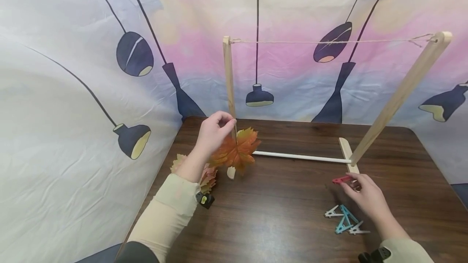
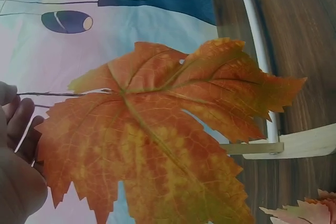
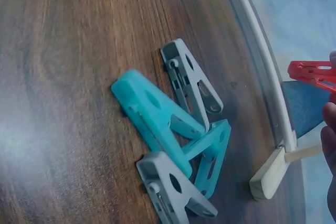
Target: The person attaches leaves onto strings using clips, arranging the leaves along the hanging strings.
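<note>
"Fingers of the left hand (image 1: 212, 133) pinched the stem (image 2: 58, 95) of an orange maple leaf (image 1: 238, 152), left."
"Right hand (image 1: 368, 198) pinched a red clothespin (image 1: 341, 180), right — any risk?"
"Thin stem might've rolled, twisting the leaf."

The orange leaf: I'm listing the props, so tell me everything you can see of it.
The orange leaf is broad, lobed and jagged-edged, with yellowish patches and branching greenish veins; it looks like thin artificial fabric. Its slim, dark stem is pinched in the left hand's grip, so the leaf hangs below, in front of the left wooden post. Nothing else clearly touches it.
</note>
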`<state>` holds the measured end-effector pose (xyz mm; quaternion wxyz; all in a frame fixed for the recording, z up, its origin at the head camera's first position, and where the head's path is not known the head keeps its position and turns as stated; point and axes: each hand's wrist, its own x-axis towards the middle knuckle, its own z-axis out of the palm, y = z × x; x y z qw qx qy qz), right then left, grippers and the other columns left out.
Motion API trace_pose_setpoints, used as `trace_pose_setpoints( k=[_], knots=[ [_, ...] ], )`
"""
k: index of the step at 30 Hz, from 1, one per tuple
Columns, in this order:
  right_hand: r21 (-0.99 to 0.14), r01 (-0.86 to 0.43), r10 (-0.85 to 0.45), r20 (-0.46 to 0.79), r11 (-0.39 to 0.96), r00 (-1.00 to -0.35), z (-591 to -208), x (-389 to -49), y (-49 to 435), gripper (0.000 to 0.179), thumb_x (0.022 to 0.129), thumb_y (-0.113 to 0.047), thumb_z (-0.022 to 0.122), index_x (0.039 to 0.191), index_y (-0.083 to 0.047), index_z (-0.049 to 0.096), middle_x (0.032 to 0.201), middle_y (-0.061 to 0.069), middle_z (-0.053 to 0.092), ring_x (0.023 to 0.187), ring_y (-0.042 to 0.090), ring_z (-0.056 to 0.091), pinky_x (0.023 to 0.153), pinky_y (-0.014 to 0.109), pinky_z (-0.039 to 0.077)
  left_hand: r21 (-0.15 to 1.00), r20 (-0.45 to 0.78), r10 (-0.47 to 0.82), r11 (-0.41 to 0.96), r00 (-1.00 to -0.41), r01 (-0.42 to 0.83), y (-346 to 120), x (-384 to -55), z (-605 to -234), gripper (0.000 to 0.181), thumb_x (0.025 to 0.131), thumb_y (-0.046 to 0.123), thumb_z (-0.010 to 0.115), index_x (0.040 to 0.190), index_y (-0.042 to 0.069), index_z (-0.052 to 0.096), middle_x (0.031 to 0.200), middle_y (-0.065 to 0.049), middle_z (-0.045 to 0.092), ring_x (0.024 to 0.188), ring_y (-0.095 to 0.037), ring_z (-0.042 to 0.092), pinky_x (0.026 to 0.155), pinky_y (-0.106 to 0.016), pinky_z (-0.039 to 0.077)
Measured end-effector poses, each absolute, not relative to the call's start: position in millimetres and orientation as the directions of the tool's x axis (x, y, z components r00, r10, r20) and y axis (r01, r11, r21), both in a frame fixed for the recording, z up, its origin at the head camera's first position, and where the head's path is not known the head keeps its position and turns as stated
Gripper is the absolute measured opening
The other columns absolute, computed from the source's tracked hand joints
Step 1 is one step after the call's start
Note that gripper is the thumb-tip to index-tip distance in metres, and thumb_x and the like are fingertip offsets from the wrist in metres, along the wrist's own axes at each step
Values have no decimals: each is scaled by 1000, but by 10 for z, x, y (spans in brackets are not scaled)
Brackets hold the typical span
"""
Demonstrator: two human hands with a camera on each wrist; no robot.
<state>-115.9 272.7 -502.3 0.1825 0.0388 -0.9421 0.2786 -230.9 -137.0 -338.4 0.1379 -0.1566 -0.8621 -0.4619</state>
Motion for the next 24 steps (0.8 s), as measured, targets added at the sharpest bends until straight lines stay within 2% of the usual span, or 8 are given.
trace_pose_setpoints(
  k=[3, 10, 13, 16, 20, 24],
  knots=[
    [-519, -183, 26, 369, 835, -929, -5003, -1170, 2707, 36, 75, -6, 74, 106, 5, 61, 86, 12, 58, 73, 25, 57, 60, 37, 46, 795, 361, 112, 483, -926, 368, -1354, -2335, -3367, 11, 88, 18, 66, 88, 7, 64, 81, -5, 61, 75, -18, 53, 66, -31, 44],
    [-543, -227, 9, 398, 809, -917, -4893, -1234, 2605, 36, 74, -6, 76, 107, 3, 63, 88, 8, 57, 75, 9, 51, 62, 13, 41, 838, 356, 91, 410, -930, 361, -1309, -2386, -3340, 9, 87, 15, 65, 88, 6, 63, 80, -6, 60, 73, -19, 52, 63, -30, 44],
    [-548, -252, 0, 417, 798, -909, -4820, -1270, 2552, 35, 75, -6, 76, 107, 2, 64, 88, 6, 57, 76, 3, 48, 65, 9, 38, 844, 371, 93, 380, -924, 378, -1289, -2405, -3324, 8, 88, 14, 65, 89, 6, 62, 80, -5, 59, 71, -19, 52, 62, -29, 45],
    [-556, -280, -15, 433, 783, -901, -4747, -1309, 2505, 36, 75, -5, 76, 108, 2, 63, 89, 6, 57, 78, -1, 47, 66, 6, 38, 851, 367, 95, 368, -925, 375, -1243, -2382, -3245, 9, 88, 12, 64, 91, 4, 62, 83, -7, 60, 75, -20, 54, 66, -30, 46],
    [-559, -314, -31, 457, 767, -889, -4625, -1359, 2444, 37, 74, -3, 76, 109, 3, 63, 91, 7, 58, 79, 0, 48, 67, 4, 37, 851, 347, 95, 387, -933, 356, -1199, -2404, -3208, 10, 87, 13, 64, 92, 3, 63, 86, -9, 61, 80, -21, 56, 73, -32, 46],
    [-555, -333, -48, 465, 763, -884, -4481, -1399, 2393, 38, 75, -3, 76, 109, 4, 63, 91, 9, 58, 76, 7, 53, 67, 4, 37, 845, 341, 101, 403, -935, 351, -1188, -2471, -3246, 12, 87, 16, 64, 92, 5, 63, 86, -7, 61, 81, -20, 55, 73, -32, 45]
  ],
)
